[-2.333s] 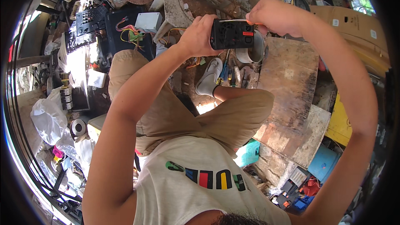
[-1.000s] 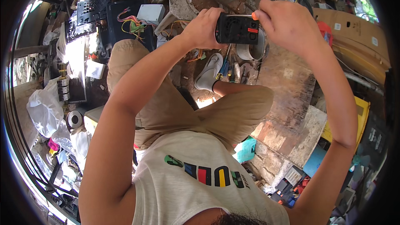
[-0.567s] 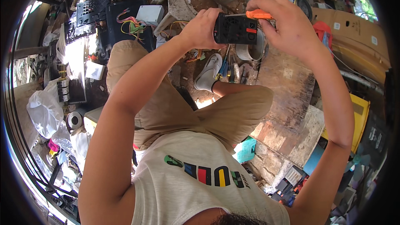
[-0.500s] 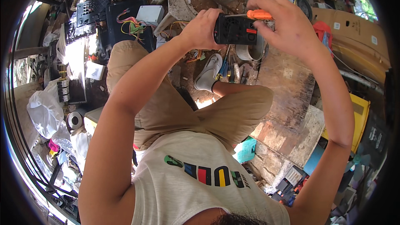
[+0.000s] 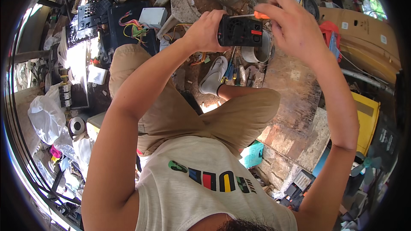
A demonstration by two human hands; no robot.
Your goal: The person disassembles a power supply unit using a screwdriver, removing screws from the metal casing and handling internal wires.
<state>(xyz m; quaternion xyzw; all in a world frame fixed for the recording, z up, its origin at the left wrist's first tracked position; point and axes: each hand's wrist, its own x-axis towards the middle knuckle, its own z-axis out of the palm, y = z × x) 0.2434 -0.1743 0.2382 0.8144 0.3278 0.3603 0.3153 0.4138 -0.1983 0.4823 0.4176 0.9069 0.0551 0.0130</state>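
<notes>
Now the left hand (image 5: 208, 31) clasps the black box (image 5: 240, 34) by its left end, out in front of the bent legs (image 5: 239, 115); the right hand (image 5: 296, 28), fingers loosely curled, grips the orange-handled screwdriver (image 5: 262, 15), shaft along the box's top edge.

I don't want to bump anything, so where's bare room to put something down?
The wooden board has a bare patch, between the grey band, the right knee and the right arm. Crowded: beside the white shoe, where tools lie, and beyond the left knee, with wires and a pale box.
</notes>
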